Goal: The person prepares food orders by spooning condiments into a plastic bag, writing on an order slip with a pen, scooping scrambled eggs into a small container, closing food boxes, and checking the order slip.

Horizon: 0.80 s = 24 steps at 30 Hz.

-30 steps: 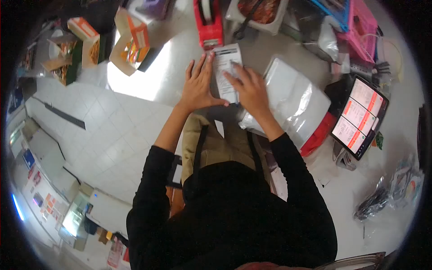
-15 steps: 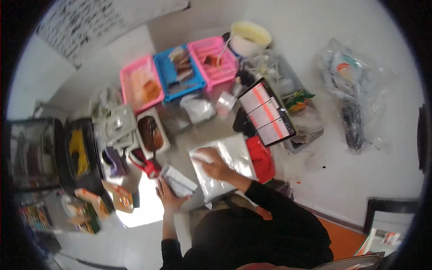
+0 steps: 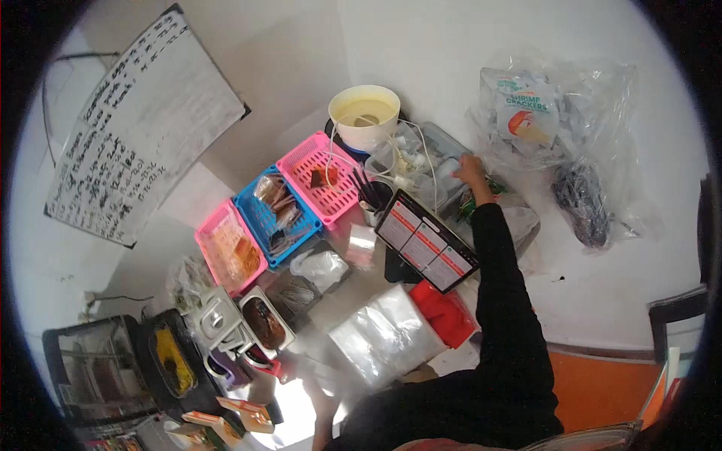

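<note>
My right hand [image 3: 472,171] is stretched far out over a grey plastic bin [image 3: 453,207], beyond the tablet [image 3: 426,239]. Its fingers are bent down around something whitish among pale plastic pieces [image 3: 414,161], but I cannot make out what it is. Near the front edge of the table is my left hand [image 3: 323,398], smeared by motion and glare, its fingers unclear. A stack of clear plastic bags [image 3: 387,334] lies flat between my arms, beside a red pouch [image 3: 444,314].
Pink [image 3: 229,252] and blue [image 3: 278,214] baskets hold packets at the back. A metal tub of dark sauce [image 3: 265,323], a black container of yellow food [image 3: 173,361] and cardboard boxes [image 3: 248,413] stand left. A shrimp crackers bag [image 3: 526,113] hangs on the wall.
My right hand has left the plastic bags and reached up and right into the grey bin. My left hand has moved down from beside the white box. The view has tilted and shifted.
</note>
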{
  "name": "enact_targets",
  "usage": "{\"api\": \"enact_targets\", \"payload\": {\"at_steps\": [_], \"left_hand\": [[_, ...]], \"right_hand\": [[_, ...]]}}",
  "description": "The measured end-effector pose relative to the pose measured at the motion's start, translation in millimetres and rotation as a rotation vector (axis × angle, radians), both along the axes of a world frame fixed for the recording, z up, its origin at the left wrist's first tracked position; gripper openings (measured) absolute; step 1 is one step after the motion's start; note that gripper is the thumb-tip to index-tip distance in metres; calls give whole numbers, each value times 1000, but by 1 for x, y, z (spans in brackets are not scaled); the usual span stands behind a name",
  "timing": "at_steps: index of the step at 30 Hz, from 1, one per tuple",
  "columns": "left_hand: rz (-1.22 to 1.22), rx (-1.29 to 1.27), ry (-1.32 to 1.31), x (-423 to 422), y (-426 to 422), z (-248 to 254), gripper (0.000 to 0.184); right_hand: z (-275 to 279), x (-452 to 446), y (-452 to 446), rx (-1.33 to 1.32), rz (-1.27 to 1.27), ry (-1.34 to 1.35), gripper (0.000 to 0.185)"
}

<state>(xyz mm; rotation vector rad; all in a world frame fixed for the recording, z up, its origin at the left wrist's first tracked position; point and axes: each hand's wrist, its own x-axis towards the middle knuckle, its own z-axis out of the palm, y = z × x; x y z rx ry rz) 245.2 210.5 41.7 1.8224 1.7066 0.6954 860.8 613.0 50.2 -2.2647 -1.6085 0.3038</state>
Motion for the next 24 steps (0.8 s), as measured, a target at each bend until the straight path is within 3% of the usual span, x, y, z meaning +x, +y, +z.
{"api": "enact_targets", "payload": {"at_steps": [2,5,7,8,10,14,20,23,24], "left_hand": [[-20,33,76,12,10,0,88],[-76,-11,30,39,27,16,84],[-109,-11,-11,59,41,19,81],[-122,3,-23,67,47,18,80],[-151,30,-53,81,56,22,78],[-257,50,8,92,66,20,76],[-328,-20,82,102,62,-5,83],[-368,-22,207,107,59,-8,89],[-375,-29,253,108,59,-7,91]], "right_hand": [[-2,15,-2,2,19,264,60],[-24,37,-3,28,127,100,54],[-47,29,1,283,52,100,52],[-52,27,5,280,10,98,54],[-38,20,12,139,-77,97,59],[0,-1,-1,-89,55,186,70],[0,1,-1,-339,15,438,76],[-19,9,2,-85,-31,319,92],[2,1,-5,-77,7,326,98]]}}
